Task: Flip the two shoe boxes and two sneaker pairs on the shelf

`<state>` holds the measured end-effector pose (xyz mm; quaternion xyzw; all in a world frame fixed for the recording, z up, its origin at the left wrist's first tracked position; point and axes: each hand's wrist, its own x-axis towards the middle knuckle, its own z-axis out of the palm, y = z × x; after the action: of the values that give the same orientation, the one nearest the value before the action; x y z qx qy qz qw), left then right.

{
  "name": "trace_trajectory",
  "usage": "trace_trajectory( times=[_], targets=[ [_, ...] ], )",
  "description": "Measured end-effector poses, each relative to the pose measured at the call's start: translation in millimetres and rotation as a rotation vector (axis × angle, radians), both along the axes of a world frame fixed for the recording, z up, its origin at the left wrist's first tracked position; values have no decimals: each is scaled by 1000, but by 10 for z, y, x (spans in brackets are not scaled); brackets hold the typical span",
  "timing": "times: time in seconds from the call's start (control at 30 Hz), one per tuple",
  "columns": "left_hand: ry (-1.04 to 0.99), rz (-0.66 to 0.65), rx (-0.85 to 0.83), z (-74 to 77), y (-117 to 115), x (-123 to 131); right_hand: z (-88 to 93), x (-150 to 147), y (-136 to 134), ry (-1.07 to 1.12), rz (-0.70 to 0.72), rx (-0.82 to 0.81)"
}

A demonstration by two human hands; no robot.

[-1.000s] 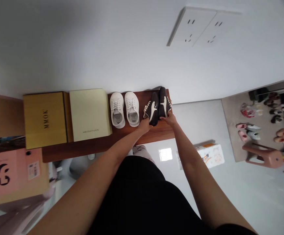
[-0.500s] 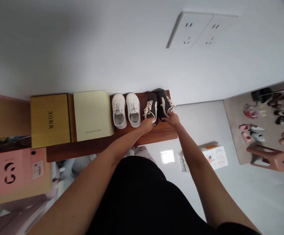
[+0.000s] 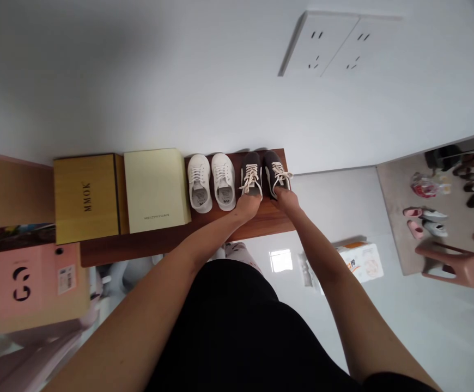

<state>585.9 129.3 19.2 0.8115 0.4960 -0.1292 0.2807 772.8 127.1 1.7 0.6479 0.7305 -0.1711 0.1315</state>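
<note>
Two dark sneakers with cream laces stand side by side near the right end of a brown wooden shelf (image 3: 257, 224). My left hand (image 3: 248, 206) grips the heel of the left dark sneaker (image 3: 250, 166). The heel of the right dark sneaker (image 3: 273, 162) is in my right hand (image 3: 286, 200). Both toes point at the wall, soles down on the board. My fingertips are partly hidden by the heels. Just left of them a pair of white sneakers (image 3: 223, 177) sits in the same direction.
A pale yellow box (image 3: 155, 188) and a gold box (image 3: 85, 201) stand further left on the shelf. A pink box (image 3: 20, 283) is at lower left. Sockets (image 3: 335, 46) are on the wall. A pink stool (image 3: 453, 264) and several shoes are on the floor at right.
Both dark sneakers have turned from tilted on their sides to flat, laces facing up and toes toward the wall. My hands stay at their heels.
</note>
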Motion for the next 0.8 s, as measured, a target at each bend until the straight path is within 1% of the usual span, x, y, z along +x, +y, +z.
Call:
trace_trajectory(
  times=[0.13, 0.37, 0.6, 0.8],
  targets=[
    [11, 21, 0, -14, 48, 44, -10, -54, 59, -37, 16, -34],
    [21, 17, -14, -97, 117, 89, -6, -169, 164, -44, 6, -65],
    [33, 35, -2, -168, 160, 130, -54, -260, 220, -45, -7, -94],
    [-22, 45, -21, -157, 216, 147, -102, -281, 209, -41, -16, -114]
  ],
)
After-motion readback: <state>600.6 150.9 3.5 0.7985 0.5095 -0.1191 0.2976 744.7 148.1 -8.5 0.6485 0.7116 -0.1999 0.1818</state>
